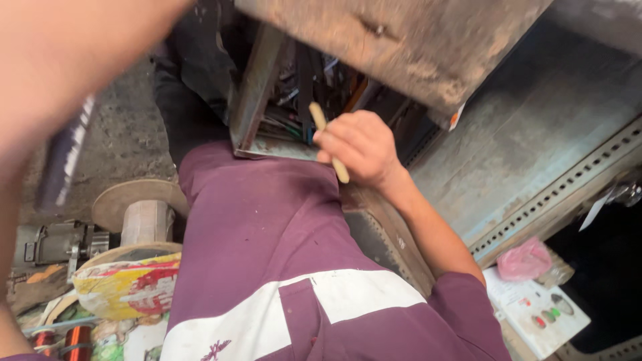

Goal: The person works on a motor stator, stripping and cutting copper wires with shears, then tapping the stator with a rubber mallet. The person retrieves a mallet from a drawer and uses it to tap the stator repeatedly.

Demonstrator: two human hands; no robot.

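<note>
1. Head view, right hand: the right hand (361, 148) is clenched around a thin tan stick (328, 142), which runs slantwise through the fist, one end poking up toward the drawer and the other down toward the wrist.
2. Head view, where the stick is: it sits at the front lip of an open metal drawer (257, 100), just above the lap of the purple shirt (267, 227).
3. Head view, left hand: the left arm (60, 60) fills the upper left corner as a large blur, close to the camera. A dark striped handle (63, 157) hangs below it, but whether the hand grips it cannot be told.
4. Head view, in the way: a dusty worn board (414, 47) overhangs the drawer from above and hides most of its inside. Only dark tangled tools (301, 87) show within.
5. Head view, to the right: a perforated metal rail (562, 190) runs slantwise, with a pink bag (525, 259) and a printed sheet (542, 311) below it.
6. Head view, to the left: a wooden spool (140, 214), a grey motor (53, 244), a painted rag (127, 287) and copper wire coils (77, 339) lie crowded together.
</note>
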